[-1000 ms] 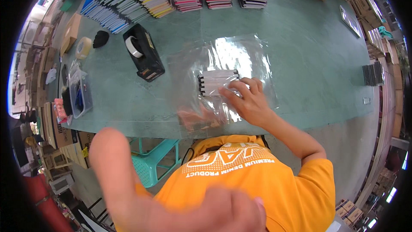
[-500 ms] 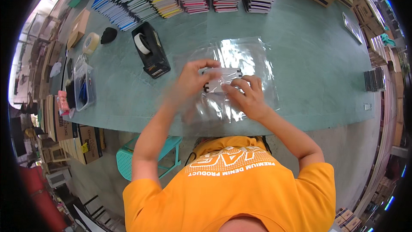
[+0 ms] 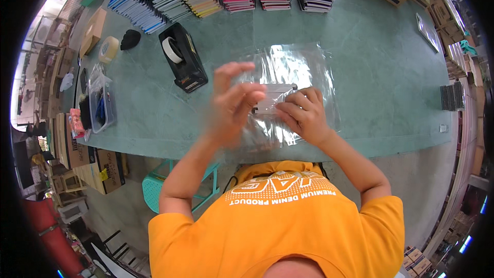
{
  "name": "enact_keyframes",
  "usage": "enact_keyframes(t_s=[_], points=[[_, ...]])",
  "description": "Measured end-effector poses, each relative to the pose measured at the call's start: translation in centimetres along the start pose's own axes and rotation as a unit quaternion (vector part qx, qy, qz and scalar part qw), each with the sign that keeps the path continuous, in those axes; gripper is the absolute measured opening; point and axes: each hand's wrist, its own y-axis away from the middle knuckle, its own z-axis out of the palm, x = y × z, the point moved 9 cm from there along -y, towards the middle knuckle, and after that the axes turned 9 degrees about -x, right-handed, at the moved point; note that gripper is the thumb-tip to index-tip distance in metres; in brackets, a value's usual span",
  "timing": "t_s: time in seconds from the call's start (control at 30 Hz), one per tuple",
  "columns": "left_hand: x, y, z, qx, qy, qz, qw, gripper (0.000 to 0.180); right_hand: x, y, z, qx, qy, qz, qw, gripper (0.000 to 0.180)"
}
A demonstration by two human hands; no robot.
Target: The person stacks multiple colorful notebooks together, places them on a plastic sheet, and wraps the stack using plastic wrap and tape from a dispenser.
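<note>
To the R of the black tape dispenser (image 3: 182, 57), on the green table (image 3: 383, 87), a small pale bundle (image 3: 277, 89) w/ dark edge marks lies flat amid clear plastic film (image 3: 318, 68); inside or under it, can't tell. Long axis: approx. L–R, parallel to the table's near edge & oblique to the dispenser's slant; short ends face toward & away from the dispenser. Broad face up; which end is front, unclear. R hand (image 3: 304, 115), on the bundle's side away from the dispenser: fingers curled, tips at the bundle, prob. pressing; hold on film vs. bundle can't be told. L hand (image 3: 232, 105), on the dispenser side: blurred, thumb & fingers apart, nothing visibly held; contact unclear. Step in hand, prob.: steadying bundle amid film. Next move calls for a firm R hand & careful L fingertips, b/c film looks slick.
</note>
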Motion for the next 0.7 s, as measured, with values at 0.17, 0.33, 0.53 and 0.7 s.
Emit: enact_keyframes(t_s=[0.17,0.33,0.53,0.7], points=[[-2.6,-0.5,1.3,-0.017,0.098,-0.118,0.988,0.047,1.0,-0.5,0.1,-0.008,-0.044,0.054,0.998,0.02],[-5.9,-0.7,4.5,-0.142,0.191,-0.213,0.947,0.04,2.7,-1.2,-1.5,0.126,-0.109,0.189,0.968,0.023],[-2.8,-3.0,4.4,-0.224,0.029,-0.075,0.971,0.024,6.3,-3.7,2.0,-0.192,-0.288,0.231,0.909,0.032],[0.8,-2.3,4.2,-0.231,-0.115,-0.003,0.966,0.025,0.7,-5.3,0.9,-0.214,0.059,0.01,0.975,0.021]])
